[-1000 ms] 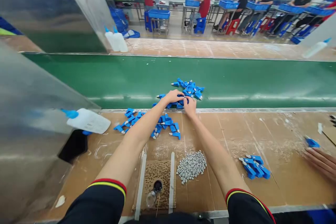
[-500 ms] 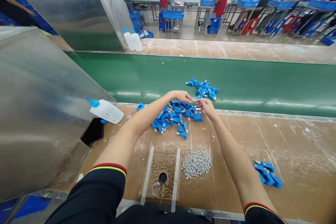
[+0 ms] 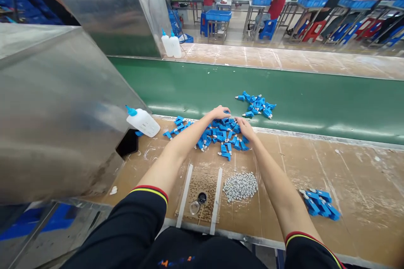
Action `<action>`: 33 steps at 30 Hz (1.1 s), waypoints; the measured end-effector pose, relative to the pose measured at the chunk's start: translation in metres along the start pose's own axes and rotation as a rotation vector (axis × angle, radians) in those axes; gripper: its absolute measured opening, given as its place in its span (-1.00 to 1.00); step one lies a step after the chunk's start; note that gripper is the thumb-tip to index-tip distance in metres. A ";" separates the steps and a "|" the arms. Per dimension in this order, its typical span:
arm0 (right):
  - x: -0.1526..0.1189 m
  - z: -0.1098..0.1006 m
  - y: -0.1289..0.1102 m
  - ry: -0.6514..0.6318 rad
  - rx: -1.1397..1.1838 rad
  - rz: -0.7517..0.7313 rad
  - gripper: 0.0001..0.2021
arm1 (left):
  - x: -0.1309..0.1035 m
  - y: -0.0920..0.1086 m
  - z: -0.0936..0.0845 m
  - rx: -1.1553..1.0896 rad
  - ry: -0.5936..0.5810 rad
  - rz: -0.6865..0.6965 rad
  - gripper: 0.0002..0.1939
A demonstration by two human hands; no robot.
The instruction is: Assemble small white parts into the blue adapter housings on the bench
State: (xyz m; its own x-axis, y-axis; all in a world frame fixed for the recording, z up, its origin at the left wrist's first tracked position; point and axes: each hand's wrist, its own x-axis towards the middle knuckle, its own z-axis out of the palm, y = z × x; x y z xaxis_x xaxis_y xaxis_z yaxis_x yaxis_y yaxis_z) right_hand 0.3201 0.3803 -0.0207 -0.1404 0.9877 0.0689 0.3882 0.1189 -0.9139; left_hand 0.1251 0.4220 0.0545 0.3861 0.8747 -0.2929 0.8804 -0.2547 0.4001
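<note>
Brown tabletop (image 3: 293, 168) holds blue parts (image 3: 220, 138), long axes pointing variously.

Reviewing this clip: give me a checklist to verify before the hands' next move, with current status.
1. Left hand at the large pile of blue parts: ok.
2. Right hand at the pile's other side: ok.
3. A part gripped in either hand: cannot tell; fingers partly hidden.
4. Green belt free of blue parts: not ok; a cluster lies there.
5. Gray pieces separate from the blue pile: ok.
</note>
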 end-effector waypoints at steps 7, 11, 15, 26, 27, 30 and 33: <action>-0.030 -0.005 -0.013 -0.083 0.021 0.030 -0.29 | -0.026 0.015 -0.008 0.002 -0.191 0.104 -0.59; -0.059 -0.029 -0.011 -0.012 -0.042 0.042 -0.35 | -0.046 0.001 -0.026 0.033 -0.193 0.096 -0.59; -0.080 -0.041 -0.007 0.067 -0.089 0.047 -0.33 | -0.068 -0.018 -0.031 0.057 -0.044 0.054 -0.49; -0.074 -0.007 -0.012 0.051 -0.119 0.015 -0.35 | -0.092 -0.031 0.005 0.021 0.011 0.157 -0.59; -0.068 -0.008 -0.015 0.045 -0.133 0.014 -0.37 | -0.093 -0.033 0.002 0.013 -0.004 0.168 -0.61; -0.044 -0.007 -0.027 0.037 -0.187 0.005 -0.42 | -0.094 -0.044 -0.007 -0.004 -0.005 0.159 -0.63; -0.016 0.007 -0.040 0.006 -0.229 -0.034 -0.50 | -0.097 -0.067 -0.020 0.000 0.076 0.059 -0.58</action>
State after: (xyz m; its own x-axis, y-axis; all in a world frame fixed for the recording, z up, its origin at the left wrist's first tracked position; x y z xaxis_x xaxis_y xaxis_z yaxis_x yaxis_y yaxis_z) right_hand 0.3002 0.3586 0.0119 -0.1521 0.9832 0.1011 0.5798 0.1716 -0.7965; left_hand 0.0233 0.3627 0.0730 0.4154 0.8868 -0.2025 0.8569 -0.3067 0.4144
